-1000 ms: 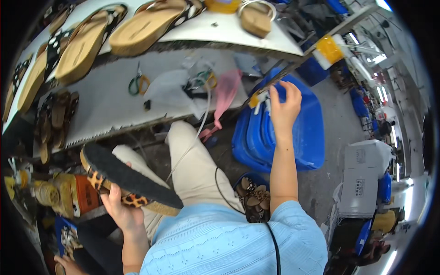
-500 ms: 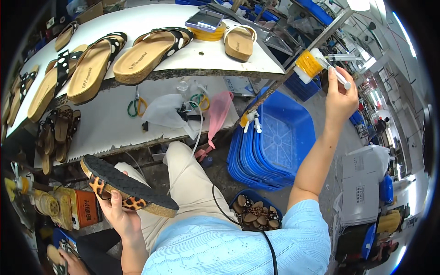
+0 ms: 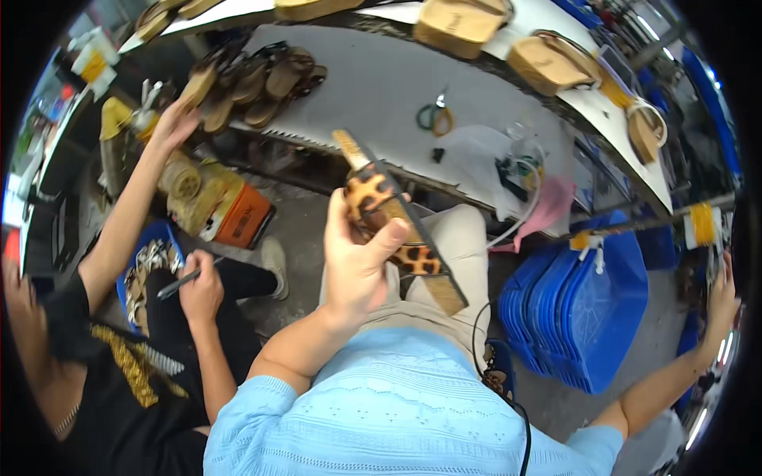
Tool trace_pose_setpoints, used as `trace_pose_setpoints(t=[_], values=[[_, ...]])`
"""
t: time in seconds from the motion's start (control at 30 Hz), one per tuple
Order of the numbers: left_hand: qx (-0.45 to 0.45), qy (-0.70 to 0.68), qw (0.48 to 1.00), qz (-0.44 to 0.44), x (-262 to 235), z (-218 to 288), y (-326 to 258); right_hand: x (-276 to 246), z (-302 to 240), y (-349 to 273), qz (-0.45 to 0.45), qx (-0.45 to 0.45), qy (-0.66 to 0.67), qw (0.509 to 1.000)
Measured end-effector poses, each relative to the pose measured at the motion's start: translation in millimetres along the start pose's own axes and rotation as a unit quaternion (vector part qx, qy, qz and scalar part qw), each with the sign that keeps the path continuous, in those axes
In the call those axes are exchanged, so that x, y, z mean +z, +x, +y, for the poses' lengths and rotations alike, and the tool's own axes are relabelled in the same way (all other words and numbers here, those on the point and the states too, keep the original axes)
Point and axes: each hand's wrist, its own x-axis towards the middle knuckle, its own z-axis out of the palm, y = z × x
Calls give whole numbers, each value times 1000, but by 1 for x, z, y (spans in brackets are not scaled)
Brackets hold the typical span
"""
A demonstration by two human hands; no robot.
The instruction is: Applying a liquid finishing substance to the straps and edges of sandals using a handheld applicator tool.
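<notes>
My left hand (image 3: 357,262) is wrapped round a leopard-print sandal (image 3: 373,190) with a cork-coloured midsole and black outsole. The sandal is tipped on edge above my lap, its straps towards my palm. Far out at the right rim, my right hand (image 3: 722,297) reaches up to a holder wrapped in yellow tape (image 3: 703,224). Its fingers close round a slim white syringe (image 3: 716,258) just below the tape; blur and the picture's edge leave fine detail unclear.
A co-worker at left touches a sandal (image 3: 197,89) on the lower shelf (image 3: 357,87) and holds a pen-like tool (image 3: 179,284). Scissors (image 3: 435,117) and a pink bag (image 3: 548,202) lie there. Stacked blue tubs (image 3: 603,309) stand right; an orange tin (image 3: 242,214) stands left.
My view has swung left, bringing the co-worker into sight and shifting the bench rightwards. The sandal in my left hand has turned to a steeper angle. My right hand stays by the taped holder.
</notes>
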Motion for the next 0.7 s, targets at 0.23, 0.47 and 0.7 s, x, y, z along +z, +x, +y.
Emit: trace_pose_setpoints(t=[0.23,0.47,0.7], values=[[4,-28,999,38,-2,12,-5,-46,-100,-7,-35,115,19,993],[13,-40,997,61,3,14,3,-79,-297,-125,196,-64,541,815],[42,-67,993,84,15,17,1,-94,-429,-142,99,-302,608,728]])
